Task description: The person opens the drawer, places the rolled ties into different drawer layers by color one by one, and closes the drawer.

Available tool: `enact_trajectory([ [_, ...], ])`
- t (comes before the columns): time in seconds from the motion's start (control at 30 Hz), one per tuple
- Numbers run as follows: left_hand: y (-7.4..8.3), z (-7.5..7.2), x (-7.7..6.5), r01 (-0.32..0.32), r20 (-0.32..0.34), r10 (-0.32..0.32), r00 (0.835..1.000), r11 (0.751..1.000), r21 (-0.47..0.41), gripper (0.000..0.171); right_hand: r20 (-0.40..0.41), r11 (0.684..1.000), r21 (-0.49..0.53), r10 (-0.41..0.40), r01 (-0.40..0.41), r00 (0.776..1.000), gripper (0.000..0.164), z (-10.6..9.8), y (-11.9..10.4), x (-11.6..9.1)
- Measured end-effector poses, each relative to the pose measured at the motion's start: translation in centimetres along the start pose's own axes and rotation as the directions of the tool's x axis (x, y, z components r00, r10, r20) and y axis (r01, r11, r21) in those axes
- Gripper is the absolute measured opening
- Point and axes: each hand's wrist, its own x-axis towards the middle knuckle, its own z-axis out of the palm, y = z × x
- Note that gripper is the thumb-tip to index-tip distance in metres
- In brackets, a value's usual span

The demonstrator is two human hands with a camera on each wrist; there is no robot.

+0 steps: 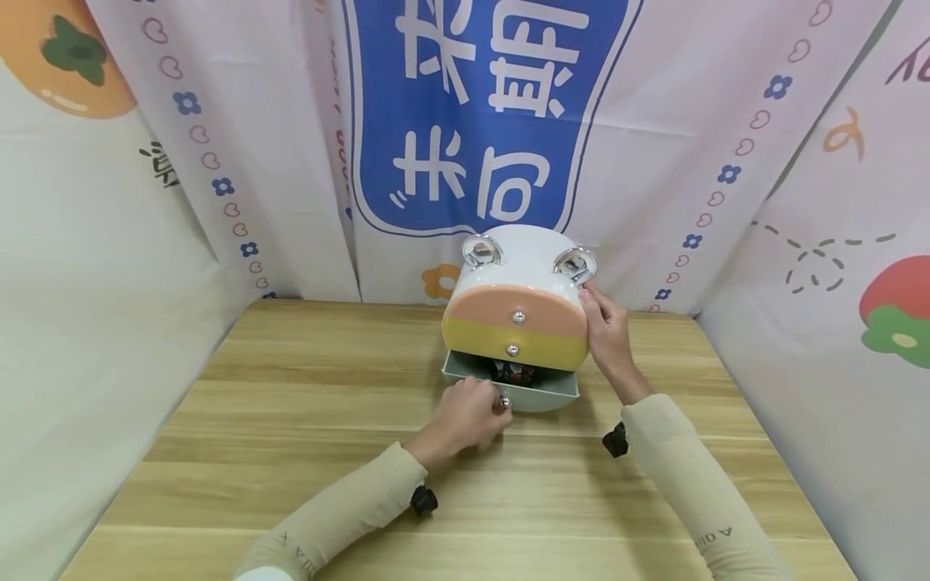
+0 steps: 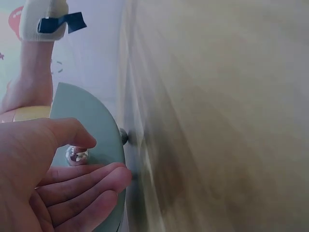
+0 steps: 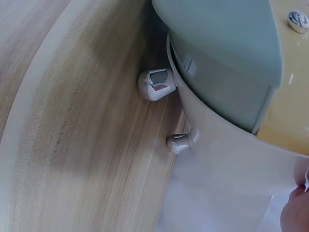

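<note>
A small rounded drawer cabinet (image 1: 519,262) with a white shell has orange, yellow and pale green drawer fronts. Its bottom green drawer (image 1: 541,399) is pulled out, with a dark patterned item (image 1: 513,372) inside. My left hand (image 1: 468,413) pinches the silver knob (image 2: 76,155) on that drawer between thumb and fingers. On the cabinet's right side rests my right hand (image 1: 610,335), its fingers extended beside a silver ring (image 1: 576,265); part of this hand is hidden behind the shell. Only a fingertip (image 3: 295,210) shows in the right wrist view, right at the shell.
The cabinet stands on silver feet (image 3: 157,84) on a wooden table (image 1: 327,387), close to the back edge. Behind it hangs a printed curtain (image 1: 291,145) with a blue panel. White printed sheets (image 1: 821,339) flank both sides.
</note>
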Motion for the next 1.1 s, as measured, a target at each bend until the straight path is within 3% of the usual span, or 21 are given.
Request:
enact_trajectory([
  [0.43, -0.5, 0.3, 2.0, 0.045, -0.037, -0.044, 0.998, 0.999, 0.011, 0.046, -0.002, 1.000, -0.004, 0.012, -0.012, 1.000, 0.044, 0.2, -0.1, -0.1],
  [0.6, -0.8, 0.3, 2.6, 0.057, -0.030, -0.057, 0.998, 0.998, -0.009, 0.045, -0.017, 1.000, -0.008, -0.002, 0.001, 1.000, 0.042, 0.2, -0.1, -0.1],
  [1.1, -1.3, 0.8, 4.2, 0.094, -0.101, -0.095, 0.990, 0.995, -0.012, 0.040, -0.015, 1.000, 0.023, -0.016, 0.016, 1.000, 0.042, 0.1, 0.2, -0.2],
])
